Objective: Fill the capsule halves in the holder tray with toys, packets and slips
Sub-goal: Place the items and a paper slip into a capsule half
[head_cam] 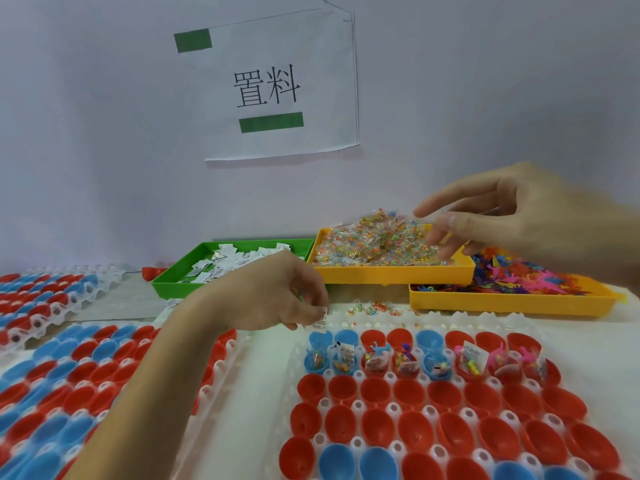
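A white holder tray (pixel 277 368) holds rows of red and blue capsule halves (pixel 412 424). Its second row from the back carries toys, packets and slips. My left hand (pixel 277 296) pinches a paper slip (pixel 320 322) just above the leftmost blue halves at the back. My right hand (pixel 502 213), blurred, hovers with loose fingers over the bead packets (pixel 374 244) in a yellow tray (pixel 391 273) and holds nothing that I can see. Slips (pixel 228 261) fill a green tray (pixel 166 282). Colourful plastic toys (pixel 526 275) lie in a second yellow tray (pixel 502 303).
Another holder tray (pixel 69 386) of empty red and blue halves lies under my left forearm, with a third (pixel 41 296) behind it. Loose bead packets (pixel 374 308) lie on the table behind the tray. A wall with a paper sign (pixel 270 88) closes the back.
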